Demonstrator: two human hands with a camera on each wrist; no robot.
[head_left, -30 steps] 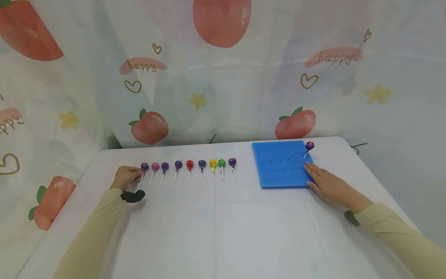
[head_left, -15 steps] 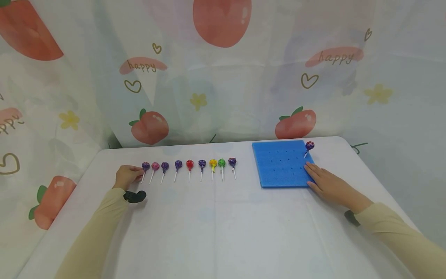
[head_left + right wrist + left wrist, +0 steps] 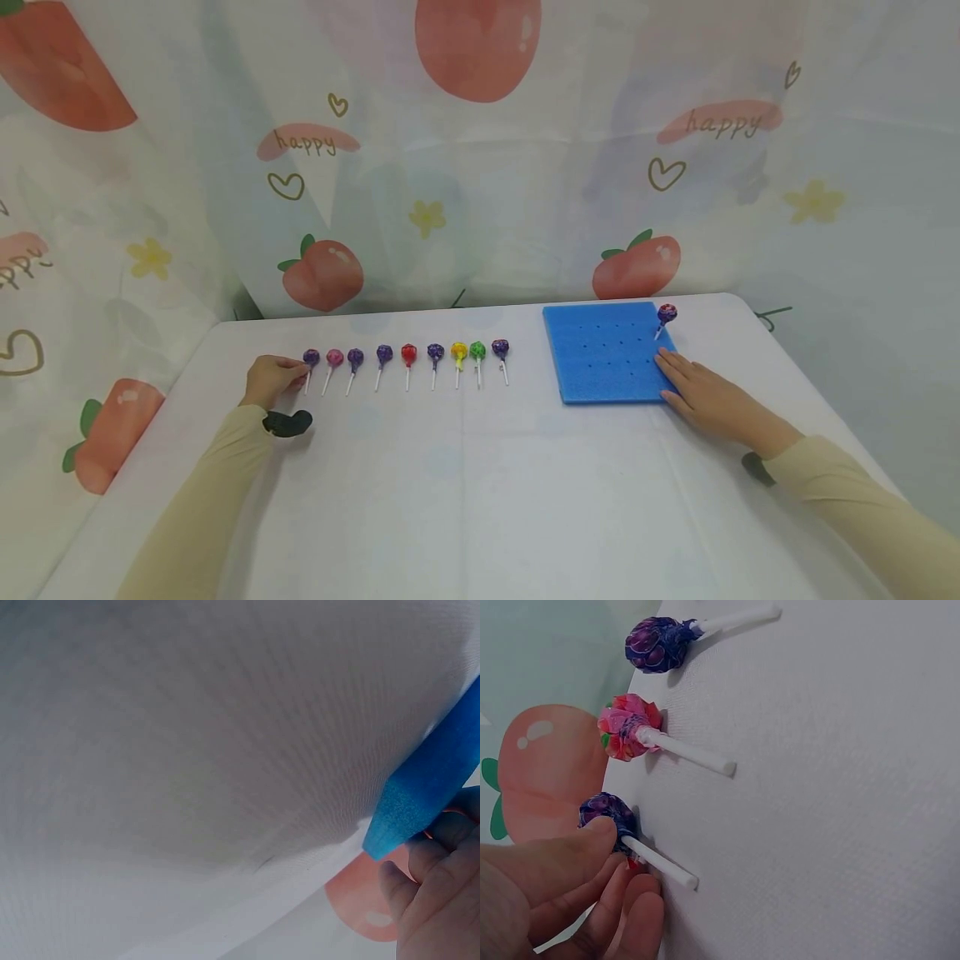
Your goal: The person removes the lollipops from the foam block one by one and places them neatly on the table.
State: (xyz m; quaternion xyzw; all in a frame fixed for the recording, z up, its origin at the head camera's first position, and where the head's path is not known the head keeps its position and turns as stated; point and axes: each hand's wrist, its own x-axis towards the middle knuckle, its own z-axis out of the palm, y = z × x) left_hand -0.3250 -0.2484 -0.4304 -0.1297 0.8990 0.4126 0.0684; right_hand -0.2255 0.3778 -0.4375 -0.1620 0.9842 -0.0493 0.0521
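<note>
My left hand [image 3: 273, 381] pinches the purple-wrapped lollipop [image 3: 606, 810] at the left end of a row. In the left wrist view the thumb [image 3: 598, 832] presses on its wrapped head, and the white stick points away over the cloth. Beside it lie a pink lollipop [image 3: 630, 729] and another purple lollipop [image 3: 658, 645]. At the far right, my right hand [image 3: 703, 398] lies with extended fingers on the right edge of a blue foam board [image 3: 573, 379] dotted with small holes. One red-and-purple lollipop [image 3: 667, 313] stands in the board near its far right corner.
Further along the row lie a red lollipop [image 3: 408, 355], a yellow one, a green lollipop [image 3: 477, 351] and several more purple ones, sticks toward me. A white cloth covers the table [image 3: 465, 500]. Behind it hangs a printed curtain [image 3: 495, 192].
My left hand and the leftmost lollipop shifted slightly right, then slightly back left. My right hand and the board stay where they were.
</note>
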